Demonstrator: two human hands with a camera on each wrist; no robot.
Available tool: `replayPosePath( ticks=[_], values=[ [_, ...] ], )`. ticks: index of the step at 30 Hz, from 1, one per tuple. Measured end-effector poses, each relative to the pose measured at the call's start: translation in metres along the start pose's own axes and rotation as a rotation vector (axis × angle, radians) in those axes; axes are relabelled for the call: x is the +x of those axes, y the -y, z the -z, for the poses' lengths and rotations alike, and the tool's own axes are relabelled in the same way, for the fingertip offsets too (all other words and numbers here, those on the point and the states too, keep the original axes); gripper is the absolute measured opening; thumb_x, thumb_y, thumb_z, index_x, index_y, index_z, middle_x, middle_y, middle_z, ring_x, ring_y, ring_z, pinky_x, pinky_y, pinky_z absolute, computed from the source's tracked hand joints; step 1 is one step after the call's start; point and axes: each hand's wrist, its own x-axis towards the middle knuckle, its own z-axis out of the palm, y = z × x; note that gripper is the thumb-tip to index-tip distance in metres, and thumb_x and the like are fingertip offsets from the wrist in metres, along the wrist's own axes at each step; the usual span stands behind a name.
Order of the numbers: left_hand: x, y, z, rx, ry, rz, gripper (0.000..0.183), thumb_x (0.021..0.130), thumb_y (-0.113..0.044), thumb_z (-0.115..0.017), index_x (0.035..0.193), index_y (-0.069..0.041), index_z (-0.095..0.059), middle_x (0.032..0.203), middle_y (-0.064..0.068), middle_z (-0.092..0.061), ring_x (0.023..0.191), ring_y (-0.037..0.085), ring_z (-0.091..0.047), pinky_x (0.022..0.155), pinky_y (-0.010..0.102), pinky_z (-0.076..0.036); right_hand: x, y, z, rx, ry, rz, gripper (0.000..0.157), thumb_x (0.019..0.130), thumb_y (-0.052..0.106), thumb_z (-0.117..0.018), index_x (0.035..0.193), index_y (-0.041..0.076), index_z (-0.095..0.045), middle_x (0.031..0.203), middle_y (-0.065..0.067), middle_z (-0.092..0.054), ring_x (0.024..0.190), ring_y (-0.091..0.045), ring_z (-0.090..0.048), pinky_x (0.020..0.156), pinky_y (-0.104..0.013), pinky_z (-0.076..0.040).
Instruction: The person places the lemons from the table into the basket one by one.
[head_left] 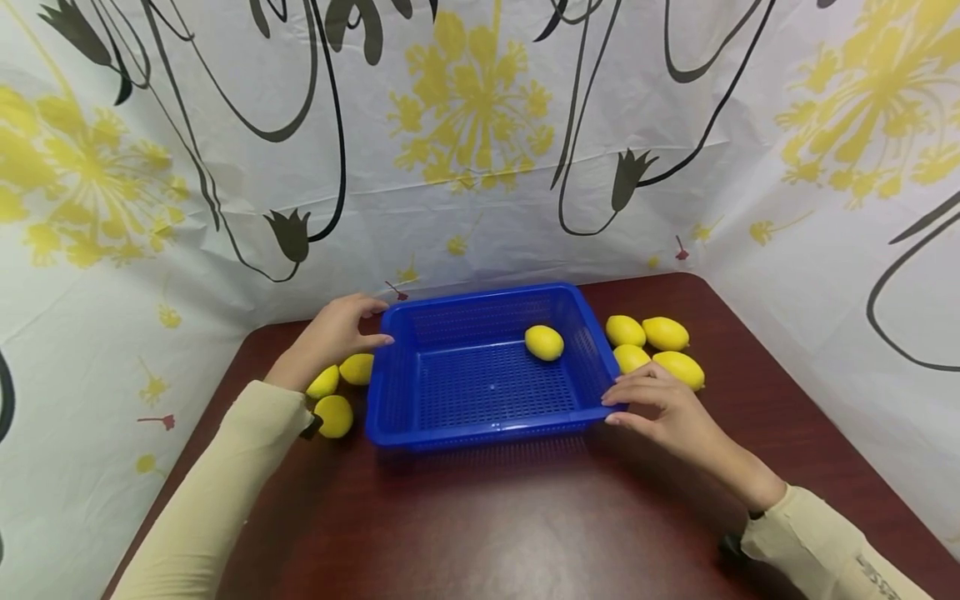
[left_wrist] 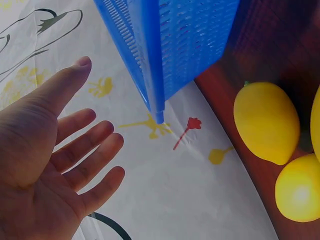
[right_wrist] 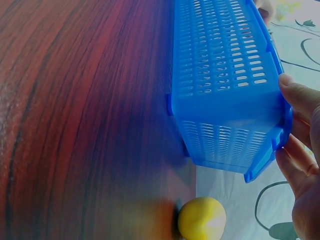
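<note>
A blue plastic basket (head_left: 491, 427) with slotted walls stands on the table, one lemon (head_left: 544, 342) lying inside near its right wall. At the basket's near right corner my right hand (head_left: 667, 408) grips the rim, the thumb on the front side and the fingers round the right side. My left hand (head_left: 333, 333) is by the far left corner; in the left wrist view its fingers are spread and relaxed, a gap between them and the basket (left_wrist: 155, 60). Beneath the left wrist are lemons (head_left: 333, 416), and several more lemons (head_left: 666, 334) lie beyond the right hand.
The dark red wooden table (head_left: 480, 525) has rounded far corners. A white patterned cloth (head_left: 480, 225) hangs behind it and along both sides, close to the basket's back. Lemons flank the basket on its left and right.
</note>
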Motion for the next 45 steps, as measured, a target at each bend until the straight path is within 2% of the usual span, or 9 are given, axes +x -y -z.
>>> replayPosePath(
  ticks=[9, 19, 30, 36, 45],
  values=[
    [-0.007, 0.011, 0.003, -0.016, -0.033, 0.041, 0.056, 0.087, -0.034, -0.076, 0.132, -0.005, -0.060, 0.133, 0.017, -0.063, 0.118, 0.036, -0.060, 0.102, 0.054, -0.049, 0.001, 0.001, 0.000, 0.020, 0.014, -0.035, 0.035, 0.065, 0.005, -0.089, 0.097, 0.014, -0.078, 0.095, 0.008, -0.075, 0.104, -0.008, -0.057, 0.093, -0.006, -0.040],
    [-0.013, 0.032, 0.000, -0.001, -0.044, 0.091, 0.052, 0.089, -0.033, -0.074, 0.129, -0.002, -0.061, 0.127, 0.022, -0.064, 0.115, 0.038, -0.060, 0.099, 0.054, -0.050, 0.000, 0.001, -0.001, 0.016, -0.005, -0.006, 0.036, 0.065, 0.003, -0.089, 0.096, 0.014, -0.078, 0.095, 0.009, -0.074, 0.103, -0.007, -0.057, 0.091, -0.006, -0.041],
    [-0.015, 0.055, -0.023, 0.001, 0.018, 0.164, 0.057, 0.090, -0.036, -0.071, 0.132, 0.001, -0.059, 0.131, 0.024, -0.061, 0.120, 0.040, -0.058, 0.103, 0.056, -0.047, -0.001, 0.002, 0.000, 0.014, 0.009, -0.034, 0.036, 0.065, 0.004, -0.089, 0.097, 0.014, -0.078, 0.096, 0.008, -0.075, 0.105, -0.008, -0.057, 0.092, -0.006, -0.041],
    [-0.015, 0.061, -0.035, 0.017, 0.054, 0.194, 0.059, 0.090, -0.037, -0.071, 0.133, 0.001, -0.058, 0.131, 0.024, -0.062, 0.122, 0.041, -0.057, 0.104, 0.056, -0.047, -0.001, 0.001, -0.001, 0.018, -0.004, -0.017, 0.036, 0.064, 0.003, -0.089, 0.097, 0.014, -0.078, 0.095, 0.007, -0.075, 0.103, -0.008, -0.057, 0.091, -0.007, -0.041],
    [-0.012, 0.065, -0.049, 0.059, 0.086, 0.161, 0.058, 0.089, -0.035, -0.073, 0.130, 0.003, -0.059, 0.127, 0.025, -0.063, 0.117, 0.040, -0.060, 0.102, 0.055, -0.049, -0.001, 0.001, -0.001, 0.028, 0.001, -0.035, 0.035, 0.066, 0.003, -0.088, 0.097, 0.014, -0.078, 0.096, 0.007, -0.075, 0.103, -0.008, -0.056, 0.091, -0.007, -0.041]
  ],
)
